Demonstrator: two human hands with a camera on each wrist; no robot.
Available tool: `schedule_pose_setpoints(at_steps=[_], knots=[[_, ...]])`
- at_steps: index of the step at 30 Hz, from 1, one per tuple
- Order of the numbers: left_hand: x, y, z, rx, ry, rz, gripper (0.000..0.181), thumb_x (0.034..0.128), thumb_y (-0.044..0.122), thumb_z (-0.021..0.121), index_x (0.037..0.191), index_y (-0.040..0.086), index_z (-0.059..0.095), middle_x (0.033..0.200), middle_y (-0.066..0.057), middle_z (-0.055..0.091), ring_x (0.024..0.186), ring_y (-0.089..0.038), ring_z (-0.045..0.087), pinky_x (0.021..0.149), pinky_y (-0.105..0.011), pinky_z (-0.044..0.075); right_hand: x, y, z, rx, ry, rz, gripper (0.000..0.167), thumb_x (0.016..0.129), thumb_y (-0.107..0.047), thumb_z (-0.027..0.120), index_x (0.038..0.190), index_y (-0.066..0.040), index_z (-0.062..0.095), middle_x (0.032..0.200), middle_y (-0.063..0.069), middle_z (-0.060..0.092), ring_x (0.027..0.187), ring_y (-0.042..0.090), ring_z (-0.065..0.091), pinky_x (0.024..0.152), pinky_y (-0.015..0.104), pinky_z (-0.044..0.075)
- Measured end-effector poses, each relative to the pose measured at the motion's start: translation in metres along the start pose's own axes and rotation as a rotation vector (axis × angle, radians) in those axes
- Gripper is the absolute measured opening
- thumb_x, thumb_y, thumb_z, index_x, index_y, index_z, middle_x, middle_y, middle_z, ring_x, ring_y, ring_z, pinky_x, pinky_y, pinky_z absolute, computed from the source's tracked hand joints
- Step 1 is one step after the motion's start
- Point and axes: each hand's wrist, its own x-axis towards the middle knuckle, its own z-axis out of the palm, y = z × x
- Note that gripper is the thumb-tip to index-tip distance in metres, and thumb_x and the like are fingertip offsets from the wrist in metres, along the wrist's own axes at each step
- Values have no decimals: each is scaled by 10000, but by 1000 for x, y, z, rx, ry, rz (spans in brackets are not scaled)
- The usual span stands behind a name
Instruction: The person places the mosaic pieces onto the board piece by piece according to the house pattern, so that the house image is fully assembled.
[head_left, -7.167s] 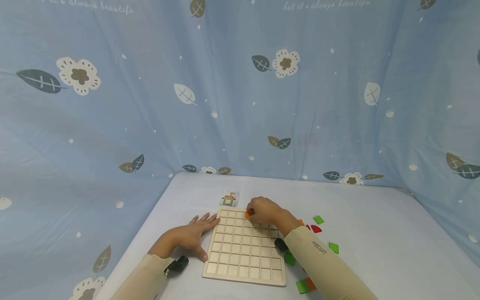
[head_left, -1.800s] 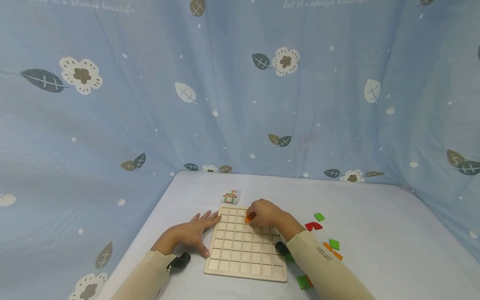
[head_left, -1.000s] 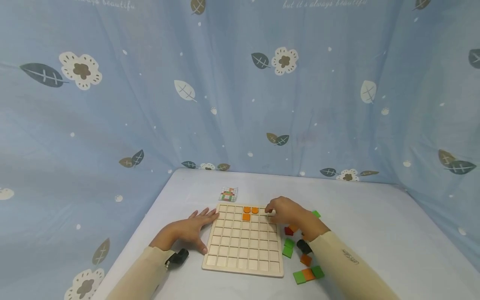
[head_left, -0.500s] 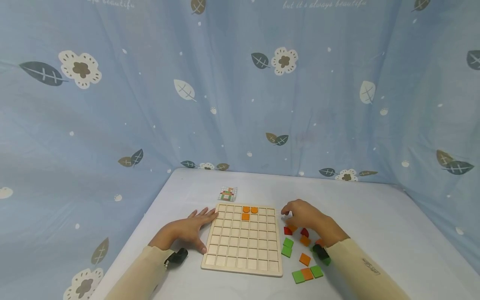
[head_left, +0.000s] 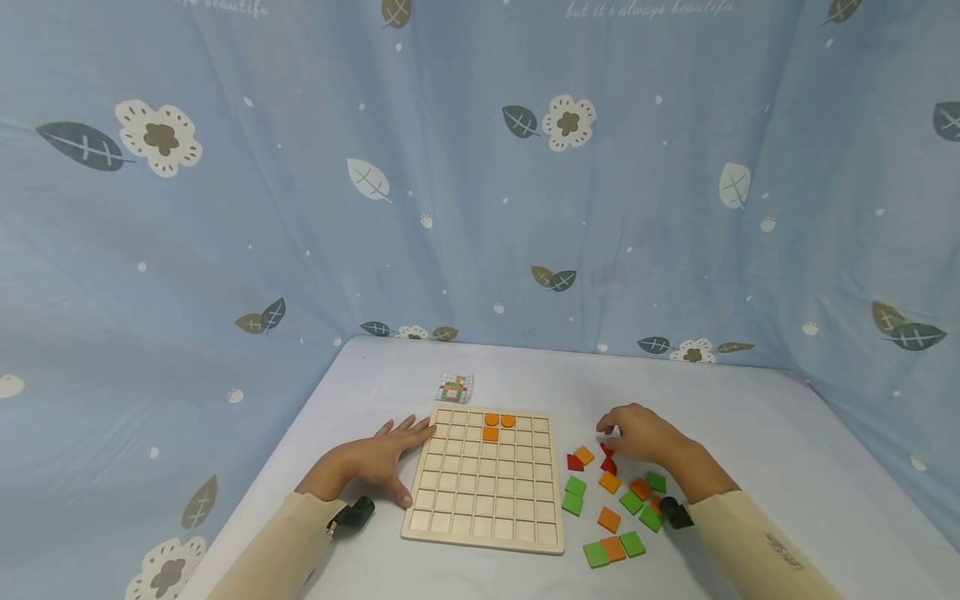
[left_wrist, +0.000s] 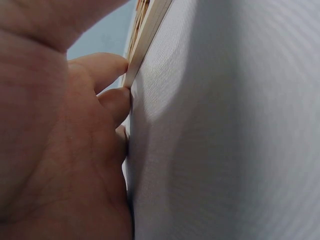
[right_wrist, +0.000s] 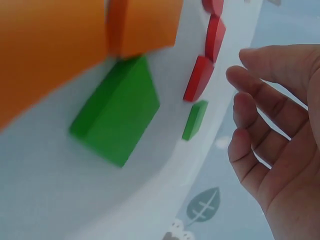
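My left hand (head_left: 378, 460) lies spread at the left side of a wooden grid board (head_left: 486, 502). In the left wrist view, its fingertips touch the board's edge (left_wrist: 145, 42). Near the board's far side sit an orange square tile (head_left: 491, 434) and two rounded orange pieces (head_left: 492, 419) in the grid cells. My right hand (head_left: 641, 433) hovers right of the board, by several red curved pieces (head_left: 608, 467). The right wrist view shows its loosely bent fingers with nothing between them, beside the red pieces (right_wrist: 199, 79) and a small green tile (right_wrist: 195, 120).
A small printed card (head_left: 454, 388) with a coloured grid picture lies beyond the board. Loose orange (head_left: 609, 520) and green tiles (head_left: 632, 544) are scattered right of the board on the white cloth (head_left: 720, 417). A blue patterned curtain (head_left: 450, 208) hangs behind.
My right hand pinched orange pieces at the board's far side earlier, then let go and moved right to the loose pieces. Three orange pieces now show on the board. My left hand stayed put.
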Motion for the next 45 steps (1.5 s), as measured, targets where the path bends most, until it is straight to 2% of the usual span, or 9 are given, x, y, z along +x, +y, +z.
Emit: schedule_pose_setpoints(at_steps=[11,18,28,37,45], knots=[[-1,1,0,-3,-2,15,1268,539,528,876,1564,166,223,1623,-33,100,1476,-287,-13,1163,-524,-27,-11,17,-3,9,4,-6,221,811,-29,736,1020,-98,745,976,4,675,909,222,587,891,473,524],[-1,2,0,1,0,15,1265,541,530,875,1564,169,224,1624,-32,98,1477,-280,-17,1164,-522,-27,-13,21,-1,0,-19,6,233,777,-79,794,1003,-109,746,963,-9,659,902,216,576,898,480,519],[0,5,-2,1,-6,18,1264,546,530,874,1565,167,220,1623,-32,95,1477,-280,-18,1163,-523,-29,-11,25,-3,-11,-42,-14,203,791,-112,792,986,-108,735,940,-11,642,869,207,559,889,475,520],[0,4,-3,-2,-6,8,1268,542,524,878,1566,172,216,1624,-26,90,1477,-282,-18,1163,-523,-32,-6,21,-6,-11,-23,-26,209,805,-145,788,1003,-106,733,963,-11,644,886,202,562,892,460,521],[-2,4,-2,2,-8,9,1267,545,527,878,1565,168,217,1623,-38,95,1476,-292,-15,1161,-532,-27,1,2,1,17,-28,-6,232,804,-178,795,1018,-114,736,955,-22,637,865,191,553,854,420,540]])
